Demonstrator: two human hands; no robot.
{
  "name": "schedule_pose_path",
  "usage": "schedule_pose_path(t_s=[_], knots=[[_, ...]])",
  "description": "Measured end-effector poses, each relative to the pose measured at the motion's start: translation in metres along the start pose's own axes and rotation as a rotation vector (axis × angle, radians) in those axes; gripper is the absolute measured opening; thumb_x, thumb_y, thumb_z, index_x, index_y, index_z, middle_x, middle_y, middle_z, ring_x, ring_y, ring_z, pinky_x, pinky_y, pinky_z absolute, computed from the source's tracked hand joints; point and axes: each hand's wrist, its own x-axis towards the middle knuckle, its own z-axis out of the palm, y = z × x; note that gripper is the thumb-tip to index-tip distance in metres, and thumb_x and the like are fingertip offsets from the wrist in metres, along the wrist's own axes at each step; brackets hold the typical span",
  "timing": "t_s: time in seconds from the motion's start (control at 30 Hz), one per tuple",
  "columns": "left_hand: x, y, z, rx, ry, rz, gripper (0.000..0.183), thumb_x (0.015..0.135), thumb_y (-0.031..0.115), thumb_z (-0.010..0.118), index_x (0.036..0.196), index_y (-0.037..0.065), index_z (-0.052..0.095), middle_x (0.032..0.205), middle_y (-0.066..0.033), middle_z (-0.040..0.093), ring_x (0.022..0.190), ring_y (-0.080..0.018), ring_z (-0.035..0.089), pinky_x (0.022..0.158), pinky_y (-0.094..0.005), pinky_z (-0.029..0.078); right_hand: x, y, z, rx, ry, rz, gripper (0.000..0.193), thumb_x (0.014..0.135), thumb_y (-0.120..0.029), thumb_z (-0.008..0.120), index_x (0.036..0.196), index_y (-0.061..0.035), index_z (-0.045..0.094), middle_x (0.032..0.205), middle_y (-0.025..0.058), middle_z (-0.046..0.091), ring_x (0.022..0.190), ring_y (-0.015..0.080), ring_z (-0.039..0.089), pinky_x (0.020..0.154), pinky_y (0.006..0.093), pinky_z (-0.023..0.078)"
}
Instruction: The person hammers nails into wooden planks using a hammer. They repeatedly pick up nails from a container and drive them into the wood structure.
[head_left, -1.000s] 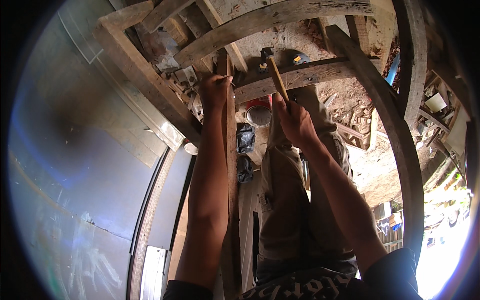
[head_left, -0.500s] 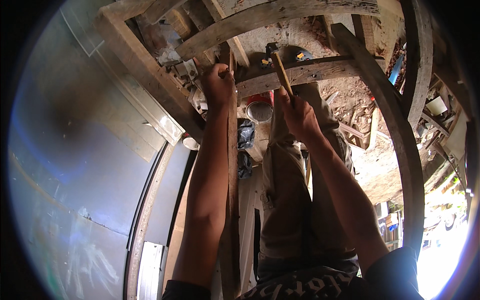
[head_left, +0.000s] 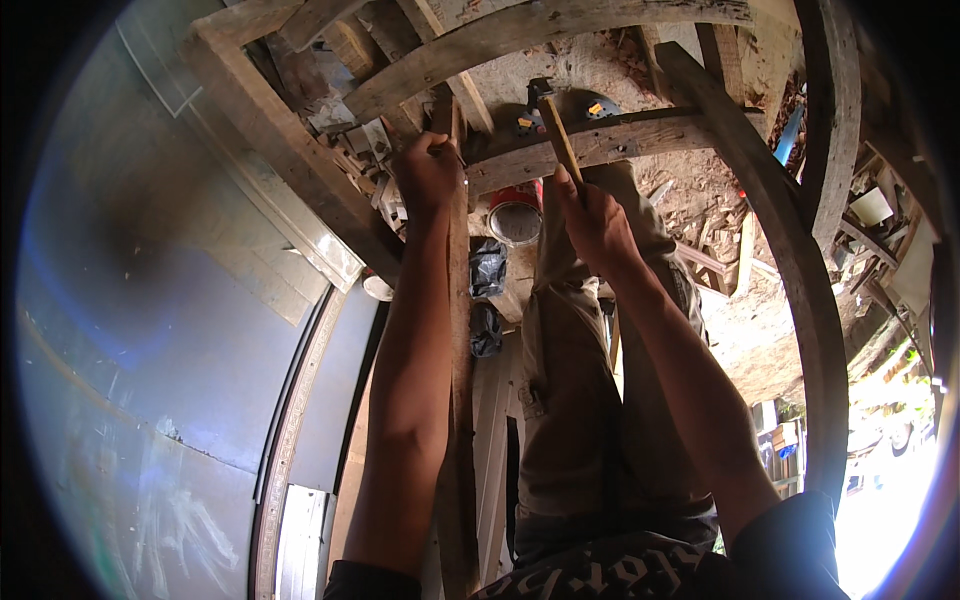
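Observation:
My right hand [head_left: 598,222] is wrapped round the wooden handle of a hammer [head_left: 562,140]. The hammer's dark head points away from me, above a wooden crosspiece [head_left: 640,142] of the frame. My left hand [head_left: 425,172] is closed, its fingers curled at the far part of a long narrow timber [head_left: 459,330] that runs toward me beside my left forearm. Whatever those fingers pinch is hidden or too small to name. The hand lies against or just over the timber; its exact contact cannot be seen.
Curved wooden beams [head_left: 560,38] arch across the far side and down the right. A grey panel [head_left: 160,330] fills the left. Below the crosspiece sit a red can [head_left: 515,218] and black plastic bags [head_left: 488,268]. Wood scraps [head_left: 715,255] litter the ground to the right.
My left hand has shifted slightly, its fingers turned a little lower against the timber. The hammer stays raised in my right hand, almost unmoved. The whole view has slid slightly left.

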Motion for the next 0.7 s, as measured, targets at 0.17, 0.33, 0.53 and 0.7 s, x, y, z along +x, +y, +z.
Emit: schedule_pose_path(t_s=[0.17,0.33,0.53,0.7], knots=[[0.0009,0.0009,-0.0027,0.064,-0.025,-0.003,0.014,0.076,0.014,0.068,0.081,0.001,0.071,0.069,-0.0213,0.066,0.067,-0.036,0.068,0.062,-0.0407,0.051,-0.0029,-0.0029,-0.0009,0.006,-0.002,-0.002,0.065,0.096,-0.059,0.045,0.085,0.0033,0.063,0.076,0.0269,0.062,0.083,0.0443,0.064,0.072,0.0463,0.049],[0.0012,-0.0014,-0.0011,0.064,0.01,0.018,0.015,0.076,0.014,0.068,0.083,0.0,0.07,0.069,-0.0216,0.066,0.067,-0.0352,0.068,0.062,-0.0399,0.051,-0.0014,-0.0054,-0.001,0.0,-0.033,0.016,0.064,0.096,-0.058,0.046,0.086,0.0033,0.062,0.076,0.0273,0.062,0.085,0.0458,0.064,0.072,0.0465,0.049],[0.0027,0.0025,-0.0038,-0.012,-0.068,-0.08,0.022,0.079,0.02,0.07,0.092,0.002,0.073,0.085,-0.0166,0.072,0.081,-0.0292,0.071,0.075,-0.036,0.053,-0.0024,-0.0027,-0.0002,-0.005,0.003,-0.056,0.065,0.095,-0.059,0.047,0.086,0.0028,0.063,0.077,0.0276,0.062,0.085,0.0462,0.063,0.073,0.0465,0.05],[0.0052,-0.0015,0.0008,-0.032,-0.047,0.017,0.019,0.075,0.009,0.065,0.09,0.0,0.073,0.071,-0.0193,0.069,0.069,-0.0289,0.071,0.066,-0.0343,0.053,-0.0028,-0.0065,-0.0024,-0.001,-0.009,0.071,0.063,0.095,-0.058,0.048,0.083,0.0024,0.061,0.076,0.0274,0.061,0.082,0.0464,0.063,0.07,0.0465,0.05]])
